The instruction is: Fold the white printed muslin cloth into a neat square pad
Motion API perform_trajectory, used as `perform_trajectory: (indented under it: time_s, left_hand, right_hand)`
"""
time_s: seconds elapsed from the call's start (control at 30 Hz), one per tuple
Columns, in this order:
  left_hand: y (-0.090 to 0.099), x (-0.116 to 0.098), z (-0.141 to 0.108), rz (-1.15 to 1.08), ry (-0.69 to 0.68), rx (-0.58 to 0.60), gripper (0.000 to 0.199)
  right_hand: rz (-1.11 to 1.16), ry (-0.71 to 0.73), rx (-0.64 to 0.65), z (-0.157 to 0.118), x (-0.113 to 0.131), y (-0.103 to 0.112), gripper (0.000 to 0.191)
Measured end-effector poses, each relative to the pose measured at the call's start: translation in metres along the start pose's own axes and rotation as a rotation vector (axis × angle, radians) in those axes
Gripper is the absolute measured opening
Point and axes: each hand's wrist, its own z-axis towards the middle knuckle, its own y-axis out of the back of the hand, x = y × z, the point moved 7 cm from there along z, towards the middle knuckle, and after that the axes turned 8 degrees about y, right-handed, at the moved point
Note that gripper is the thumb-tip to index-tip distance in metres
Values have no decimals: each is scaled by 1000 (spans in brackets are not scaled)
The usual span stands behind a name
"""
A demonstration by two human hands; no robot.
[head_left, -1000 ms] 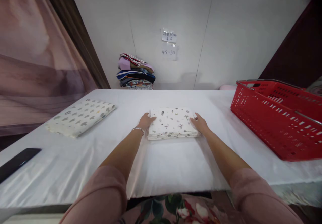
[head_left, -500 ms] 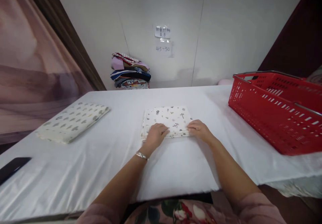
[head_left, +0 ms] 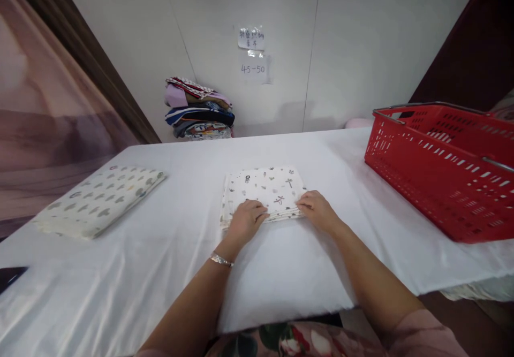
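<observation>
A folded white cloth (head_left: pixel 265 185) with small plant and figure prints lies flat on the white-covered table (head_left: pixel 281 271) in front of me. My left hand (head_left: pixel 248 220) grips its near edge left of the middle, thumb and fingers pinched on the layers. At the near right corner my right hand (head_left: pixel 315 207) pinches the same cloth. The stacked folds show along the near edge between both hands. A second folded cloth (head_left: pixel 106 196), cream with grey-green cloud-like prints, rests farther left, apart from my hands.
A red plastic basket (head_left: pixel 433 180) with metal handles stands on the right of the table. Behind the far edge is a pile of folded fabrics (head_left: pixel 198 111). A dark flat object (head_left: pixel 11 278) lies at the left edge. Paper signs (head_left: pixel 254 68) hang on the wall.
The view has turned slightly to the right, so most things sit a little farther left. Both hands keep their pinch on the cloth's near edge, with little visible movement.
</observation>
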Motion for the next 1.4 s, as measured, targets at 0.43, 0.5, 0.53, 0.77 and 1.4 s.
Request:
perform_trajectory:
  time_s: [0.43, 0.5, 0.53, 0.77, 1.4]
  left_hand:
    - [3, -10, -1, 38, -44, -47, 27]
    - [0, -8, -2, 37, -49, -30, 26]
    - [0, -8, -3, 34, -50, -23, 26]
    - [1, -7, -5, -11, -78, -29, 18]
    - [1, -6, -4, -66, -30, -33, 27]
  right_hand:
    - [-11, 104, 66, 2, 10, 5, 22]
    - [-4, 106, 81, 1, 8, 4, 21]
    - [0, 104, 87, 1, 7, 4, 19]
    - [-22, 73, 106, -2, 1, 4, 19]
    - [-86, 180, 81, -1, 18, 12, 24]
